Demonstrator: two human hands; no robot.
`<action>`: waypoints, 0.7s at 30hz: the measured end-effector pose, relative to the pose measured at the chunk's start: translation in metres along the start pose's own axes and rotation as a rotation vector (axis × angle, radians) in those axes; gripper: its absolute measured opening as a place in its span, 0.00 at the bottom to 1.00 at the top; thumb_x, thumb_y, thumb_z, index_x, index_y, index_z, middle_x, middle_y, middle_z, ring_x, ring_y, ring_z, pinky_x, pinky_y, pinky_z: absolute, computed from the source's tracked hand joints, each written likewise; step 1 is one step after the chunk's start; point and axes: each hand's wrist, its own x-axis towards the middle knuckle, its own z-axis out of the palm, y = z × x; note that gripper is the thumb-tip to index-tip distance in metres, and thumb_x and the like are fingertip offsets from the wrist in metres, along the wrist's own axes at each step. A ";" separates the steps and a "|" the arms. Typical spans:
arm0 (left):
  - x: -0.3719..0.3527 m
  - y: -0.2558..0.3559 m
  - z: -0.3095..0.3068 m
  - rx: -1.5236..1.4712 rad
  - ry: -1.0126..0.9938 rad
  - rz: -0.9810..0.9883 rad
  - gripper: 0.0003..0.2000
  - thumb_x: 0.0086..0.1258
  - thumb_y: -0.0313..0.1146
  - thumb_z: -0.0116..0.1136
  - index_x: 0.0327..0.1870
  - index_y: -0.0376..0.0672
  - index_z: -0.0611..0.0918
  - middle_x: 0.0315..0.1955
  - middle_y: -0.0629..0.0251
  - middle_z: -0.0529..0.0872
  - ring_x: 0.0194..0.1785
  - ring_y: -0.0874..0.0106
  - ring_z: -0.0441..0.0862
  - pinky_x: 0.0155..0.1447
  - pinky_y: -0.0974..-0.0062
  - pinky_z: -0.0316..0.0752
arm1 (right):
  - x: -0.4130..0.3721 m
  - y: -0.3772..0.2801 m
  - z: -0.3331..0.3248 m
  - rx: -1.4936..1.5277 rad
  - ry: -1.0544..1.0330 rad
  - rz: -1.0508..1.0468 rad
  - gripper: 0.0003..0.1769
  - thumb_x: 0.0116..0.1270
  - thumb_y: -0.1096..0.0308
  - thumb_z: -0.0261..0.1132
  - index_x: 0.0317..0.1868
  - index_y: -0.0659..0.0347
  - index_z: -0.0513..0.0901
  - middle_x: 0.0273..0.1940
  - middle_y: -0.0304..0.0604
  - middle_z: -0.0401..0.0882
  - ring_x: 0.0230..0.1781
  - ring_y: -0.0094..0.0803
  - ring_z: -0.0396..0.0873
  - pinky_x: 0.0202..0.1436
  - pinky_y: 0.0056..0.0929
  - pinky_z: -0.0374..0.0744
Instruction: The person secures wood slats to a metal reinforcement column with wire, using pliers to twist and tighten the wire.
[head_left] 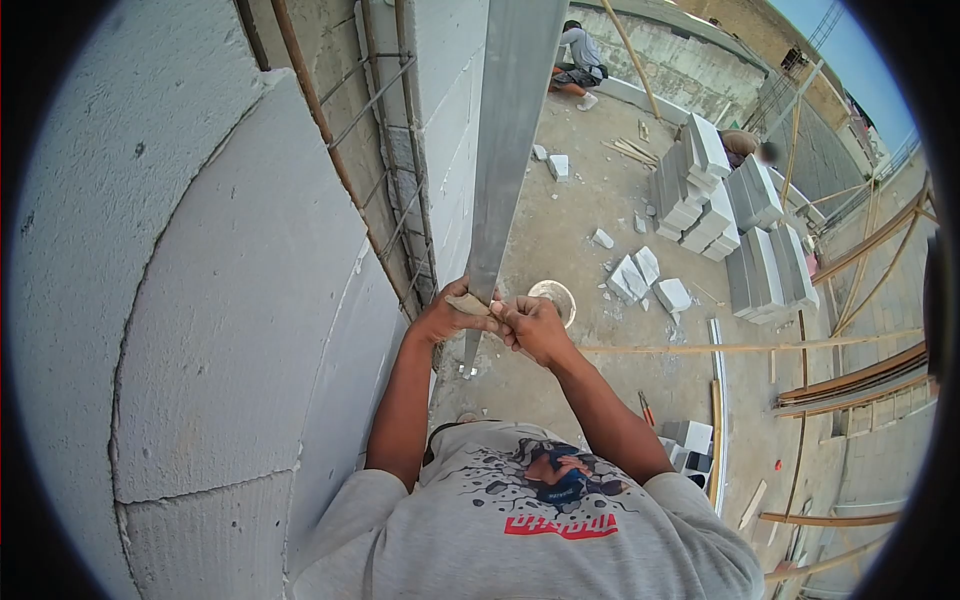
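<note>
A long, flat metal straightedge (515,130) stands upright beside the block wall, its lower end narrowing near the floor. At its lower part, my left hand (445,318) is closed round a small pale piece that looks like wood (468,303), with the fingers against the metal. My right hand (538,328) meets it there, thumb and fingers pinched together at the end of that piece. Whatever lies between the right fingertips is too small to make out. Just beyond the right hand is a white bucket (553,290).
The white block wall (210,300) rises close on my left, with rusty rebar (340,165) in a gap. Stacked blocks (700,190) and broken pieces (632,278) lie ahead right. A wooden pole (760,346) crosses the right side. One person (580,65) crouches far ahead; another (740,145) is behind the stacks.
</note>
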 end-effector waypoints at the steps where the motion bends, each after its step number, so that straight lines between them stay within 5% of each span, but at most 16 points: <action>1: 0.000 0.000 0.001 -0.002 0.000 0.001 0.29 0.47 0.17 0.73 0.54 0.42 0.78 0.46 0.68 0.83 0.52 0.73 0.81 0.57 0.71 0.76 | 0.000 0.001 0.000 0.075 -0.011 0.036 0.17 0.71 0.59 0.64 0.25 0.59 0.76 0.19 0.32 0.72 0.15 0.18 0.69 0.17 0.19 0.67; 10: -0.004 -0.004 0.002 0.026 0.039 0.050 0.26 0.47 0.23 0.76 0.49 0.43 0.79 0.40 0.69 0.84 0.46 0.76 0.82 0.51 0.75 0.78 | 0.005 0.008 -0.005 0.281 -0.137 0.194 0.18 0.71 0.56 0.63 0.25 0.56 0.74 0.19 0.30 0.71 0.16 0.18 0.70 0.17 0.18 0.68; 14: -0.003 -0.007 -0.001 0.050 0.006 0.078 0.25 0.47 0.24 0.77 0.49 0.43 0.80 0.40 0.70 0.84 0.45 0.76 0.81 0.51 0.75 0.77 | -0.006 0.010 -0.004 0.106 -0.049 0.119 0.14 0.71 0.59 0.63 0.30 0.59 0.81 0.16 0.32 0.70 0.16 0.23 0.72 0.21 0.21 0.71; 16: -0.005 -0.008 -0.002 0.091 0.004 0.096 0.25 0.47 0.24 0.76 0.49 0.44 0.80 0.40 0.71 0.83 0.44 0.76 0.81 0.51 0.75 0.77 | -0.014 0.017 -0.005 -0.518 0.263 -0.440 0.08 0.67 0.64 0.64 0.39 0.58 0.82 0.23 0.39 0.75 0.22 0.32 0.78 0.26 0.28 0.76; 21: -0.004 -0.006 0.001 0.034 0.036 0.046 0.26 0.46 0.22 0.76 0.50 0.44 0.80 0.40 0.71 0.83 0.45 0.77 0.80 0.51 0.75 0.76 | -0.023 0.012 -0.011 -1.003 0.292 -0.878 0.16 0.60 0.67 0.68 0.49 0.56 0.81 0.40 0.43 0.76 0.36 0.37 0.80 0.32 0.35 0.80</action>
